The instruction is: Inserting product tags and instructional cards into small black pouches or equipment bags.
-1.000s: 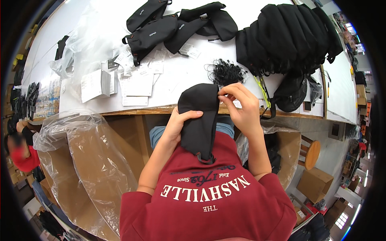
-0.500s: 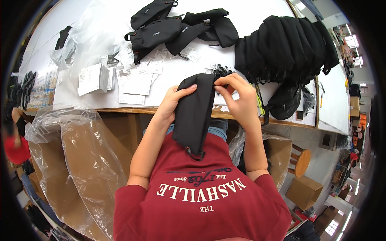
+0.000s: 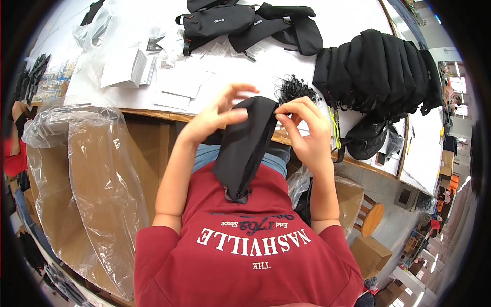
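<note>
A long black fabric pouch hangs upright over the table's near edge, its lower end with a small loop against my shirt. At its top right corner, my right hand pinches the edge between thumb and fingers. Beside the upper left side is my left hand, its fingers spread and curved, the thumb over or against the fabric; contact is hard to tell. Just beyond the right hand lies a tangle of thin black cords. More black pouches lie in a loose heap at the far side.
Many similar black pouches stand packed in a row at right. Nearer lies a dark bag beside a yellow-green strap. White card stacks sit on the white table at left. A plastic-lined carton stands below the table's wooden edge.
My left hand has let go of the pouch's left edge and opened its fingers. The right hand keeps its pinch on the top corner. The pouch's lower end has swung slightly left.
</note>
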### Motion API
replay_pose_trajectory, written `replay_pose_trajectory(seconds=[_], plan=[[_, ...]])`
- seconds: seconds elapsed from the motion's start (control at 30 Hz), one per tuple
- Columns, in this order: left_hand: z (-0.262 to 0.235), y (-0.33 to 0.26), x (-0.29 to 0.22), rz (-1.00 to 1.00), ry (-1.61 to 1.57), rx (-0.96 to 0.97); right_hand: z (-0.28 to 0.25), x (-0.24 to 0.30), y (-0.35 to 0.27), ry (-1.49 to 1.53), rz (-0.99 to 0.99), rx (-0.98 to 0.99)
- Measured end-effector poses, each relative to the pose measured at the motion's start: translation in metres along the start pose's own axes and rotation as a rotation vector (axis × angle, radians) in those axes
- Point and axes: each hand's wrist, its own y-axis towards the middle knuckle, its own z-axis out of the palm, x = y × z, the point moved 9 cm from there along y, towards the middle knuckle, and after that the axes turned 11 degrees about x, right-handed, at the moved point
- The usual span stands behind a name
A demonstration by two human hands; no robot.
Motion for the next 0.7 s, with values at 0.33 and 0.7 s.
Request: replay_pose_trajectory(seconds=[0.33,0.7], plan=[[-0.01,0.033,-0.025,-0.012,0.289,-0.173,0.023,0.023,0.002,0.011,-0.006,0.281],[-0.069,0.02,-0.047,0.223,0.195,-0.382,0.064,0.043,-0.022,0.151,-0.108,0.415]])
